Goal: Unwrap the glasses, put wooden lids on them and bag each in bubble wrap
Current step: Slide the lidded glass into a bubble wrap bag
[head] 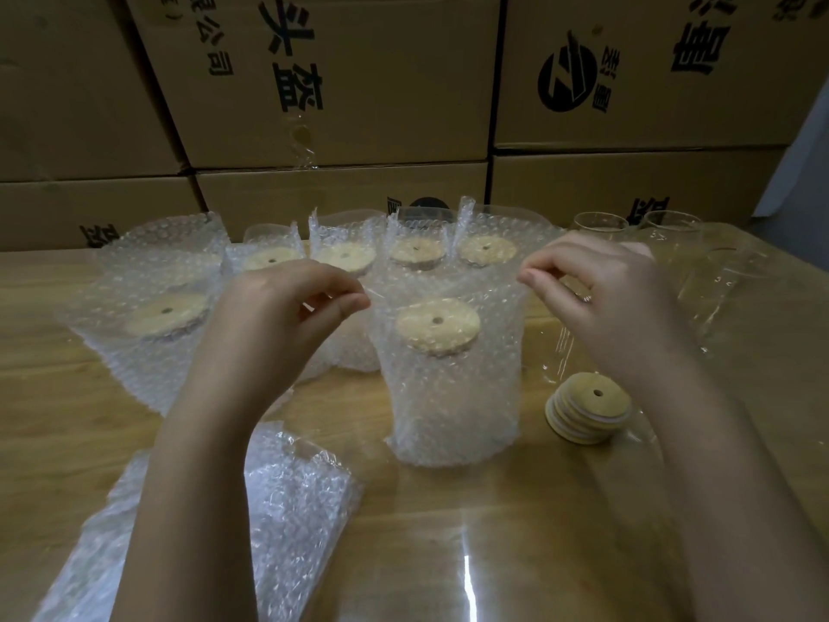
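**Both hands pinching the rim of a bubble-wrap bag**

The left hand (287,307) and right hand (596,285) are each pinching opposite sides of the top edge of a clear, knobbly bubble-wrap bag (453,397). The bag is standing upright mid-table and enclosing a glass capped with a round wooden lid (437,325) pierced by a centre hole. Behind it, more bagged glasses (345,262) are sitting in a row. A short stack of disc-shaped lids (587,413) is lying just right of the bag, and bare glasses (601,224) are standing at far right. Flat bubble bags (287,509) are lying near the left forearm on the glossy wood-grain table (493,554), with cardboard boxes (336,83) stacked behind.
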### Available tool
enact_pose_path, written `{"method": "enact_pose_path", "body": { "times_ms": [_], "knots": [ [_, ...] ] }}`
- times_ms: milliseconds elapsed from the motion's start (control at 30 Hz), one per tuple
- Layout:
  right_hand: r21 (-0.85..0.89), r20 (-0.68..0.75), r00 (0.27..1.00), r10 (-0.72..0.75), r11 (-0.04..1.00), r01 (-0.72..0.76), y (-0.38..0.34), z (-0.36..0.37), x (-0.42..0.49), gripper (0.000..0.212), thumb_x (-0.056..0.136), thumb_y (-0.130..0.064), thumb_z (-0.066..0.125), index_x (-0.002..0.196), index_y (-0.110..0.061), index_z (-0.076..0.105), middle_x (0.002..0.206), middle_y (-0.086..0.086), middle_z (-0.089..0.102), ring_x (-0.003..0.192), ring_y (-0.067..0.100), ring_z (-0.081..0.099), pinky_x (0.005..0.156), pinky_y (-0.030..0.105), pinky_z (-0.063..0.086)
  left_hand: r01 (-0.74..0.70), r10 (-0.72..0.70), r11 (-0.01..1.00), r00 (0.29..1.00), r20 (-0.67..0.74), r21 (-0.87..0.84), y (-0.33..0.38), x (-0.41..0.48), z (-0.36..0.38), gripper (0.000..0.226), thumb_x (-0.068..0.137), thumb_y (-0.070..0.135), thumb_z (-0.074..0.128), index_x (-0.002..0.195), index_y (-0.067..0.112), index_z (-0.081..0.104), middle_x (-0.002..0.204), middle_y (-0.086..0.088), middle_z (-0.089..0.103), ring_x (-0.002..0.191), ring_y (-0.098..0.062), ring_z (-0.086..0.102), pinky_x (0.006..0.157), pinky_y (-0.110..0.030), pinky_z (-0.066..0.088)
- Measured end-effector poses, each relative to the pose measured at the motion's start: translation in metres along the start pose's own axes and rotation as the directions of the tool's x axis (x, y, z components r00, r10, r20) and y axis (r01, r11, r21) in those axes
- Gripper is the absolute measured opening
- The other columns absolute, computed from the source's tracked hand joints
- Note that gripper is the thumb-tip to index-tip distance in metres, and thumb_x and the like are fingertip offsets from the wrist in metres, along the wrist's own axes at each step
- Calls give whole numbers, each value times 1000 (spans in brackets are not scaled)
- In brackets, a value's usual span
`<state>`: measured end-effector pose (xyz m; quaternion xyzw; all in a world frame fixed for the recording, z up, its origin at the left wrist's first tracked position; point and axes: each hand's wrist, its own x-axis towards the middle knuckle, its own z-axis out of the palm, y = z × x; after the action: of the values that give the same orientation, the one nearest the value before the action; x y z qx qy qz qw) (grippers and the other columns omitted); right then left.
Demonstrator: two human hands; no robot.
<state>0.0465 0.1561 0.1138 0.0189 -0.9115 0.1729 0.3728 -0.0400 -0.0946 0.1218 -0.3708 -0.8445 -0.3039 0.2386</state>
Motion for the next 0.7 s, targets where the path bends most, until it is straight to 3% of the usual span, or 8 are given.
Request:
{"method": "enact_pose_path", "body": {
  "times_ms": [67, 167, 267, 367, 533, 700],
  "knots": [
    [0, 25, 1000, 2, 1000, -2, 0, 1, 0, 13, 93, -25, 59, 89, -18, 70, 90, -9, 66, 87, 16, 61, 97, 43, 35, 19, -19, 999, 1000, 17, -29, -1, 0, 1, 12, 83, 24, 67, 89, 17, 73, 77, 15, 63, 74, -2, 60, 65, -17, 44],
    [135, 116, 992, 51, 989, -67, 2, -1, -1, 17, 89, -31, 55, 87, -19, 67, 87, -16, 62, 84, 5, 60, 89, 41, 46, 152, -139, 973, 986, 87, -171, -3, 0, 5, 13, 81, 34, 66, 86, 23, 72, 81, 17, 67, 78, 0, 62, 69, -17, 48],
    [231, 178, 981, 72, 966, -113, 3, -3, -2, 19, 85, -42, 57, 89, -25, 64, 90, -18, 63, 89, -1, 58, 82, 31, 50, 237, -205, 936, 968, 144, -262, -2, 1, 9, 32, 74, 50, 60, 86, 22, 69, 83, 14, 68, 79, 1, 63, 68, -13, 50],
    [239, 187, 981, 40, 967, -85, 1, -1, -2, 24, 81, -46, 60, 87, -22, 63, 93, -13, 64, 93, 4, 58, 84, 32, 49, 245, -215, 929, 967, 133, -277, -1, 1, 14, 28, 76, 45, 63, 82, 18, 67, 84, 10, 70, 80, -1, 65, 70, -16, 53],
    [232, 70, 997, 14, 972, -30, -1, 5, -2, 11, 84, -23, 69, 82, -13, 66, 80, -6, 66, 76, 5, 60, 71, 26, 47, 248, -240, 904, 968, 66, -347, -2, 0, 18, 14, 77, 25, 74, 78, 14, 65, 77, 8, 71, 77, -1, 67, 70, -12, 52],
    [167, -52, 998, -19, 986, 28, -3, 10, -2, 9, 85, -9, 70, 81, -7, 63, 77, 1, 65, 73, 14, 61, 67, 30, 48, 175, -204, 929, 977, -56, -326, -1, 1, 19, 11, 77, 23, 73, 76, 18, 64, 74, 11, 68, 74, 0, 66, 69, -14, 52]
  ]
}}
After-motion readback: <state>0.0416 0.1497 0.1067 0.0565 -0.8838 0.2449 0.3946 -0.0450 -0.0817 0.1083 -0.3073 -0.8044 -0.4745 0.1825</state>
